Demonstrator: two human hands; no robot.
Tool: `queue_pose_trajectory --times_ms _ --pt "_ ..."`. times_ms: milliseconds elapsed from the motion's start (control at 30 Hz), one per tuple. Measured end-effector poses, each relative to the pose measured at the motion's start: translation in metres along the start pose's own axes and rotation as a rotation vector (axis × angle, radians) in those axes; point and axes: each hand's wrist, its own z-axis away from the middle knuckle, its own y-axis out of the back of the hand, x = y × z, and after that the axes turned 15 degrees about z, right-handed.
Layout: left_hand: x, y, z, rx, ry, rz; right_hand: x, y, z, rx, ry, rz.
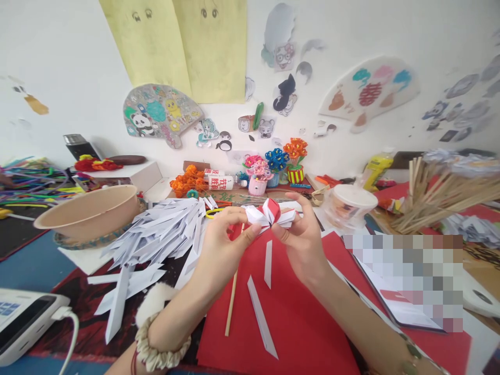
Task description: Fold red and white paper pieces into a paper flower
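**Red-and-white folded-paper flower (271, 211), held above red paper sheets (300, 333)**

Head view. One flower, raised over the far part of the sheets: several white folds and one red one, gathered at a common centre. Its left side is pinched between thumb and fingers of the left hand (225, 237); its right side is gripped by thumb and fingers of the right hand (307, 245), the index finger being raised.

Done, as judged: the folds are shaped and brought together. Whether they are fastened at the centre cannot be told.

Left over: two loose white paper strips (261, 317), laid separately on the sheets; one thin wooden stick (231, 302), bare along its visible length and not seen to be joined to the flower; one large heap of white folded strips (156, 234), placed left of the sheets. By its size, most of the strip stock is judged unused.

Also listed: yellow-handled scissors (213, 212), partly covered, beyond the left hand; one bundle of wooden sticks (433, 200), stored at far right.
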Motion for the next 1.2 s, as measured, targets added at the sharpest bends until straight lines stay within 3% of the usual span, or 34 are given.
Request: queue_pose_trajectory --times_ms 167,367,700,800,1000,1200 --pt "0.001 -0.001 -0.001 -0.036 0.040 0.040 -0.003 -0.002 0.001 0.015 -0.072 -0.072" --pt "0.001 -0.001 -0.001 -0.047 0.026 -0.120 -0.002 -0.005 0.003 0.070 -0.047 -0.124" --pt "-0.006 -0.007 0.002 0.004 0.111 0.183 0.000 -0.009 0.005 0.097 -0.068 -0.135" --pt "-0.006 -0.007 0.001 0.005 0.097 0.171 0.000 -0.010 0.005 0.091 -0.101 -0.144" --pt "-0.008 -0.007 0.003 0.012 0.129 0.067 -0.001 -0.011 0.007 0.151 -0.022 -0.116" --pt "-0.008 -0.008 0.003 0.014 0.169 0.183 0.001 -0.013 0.010 0.170 0.011 -0.093"
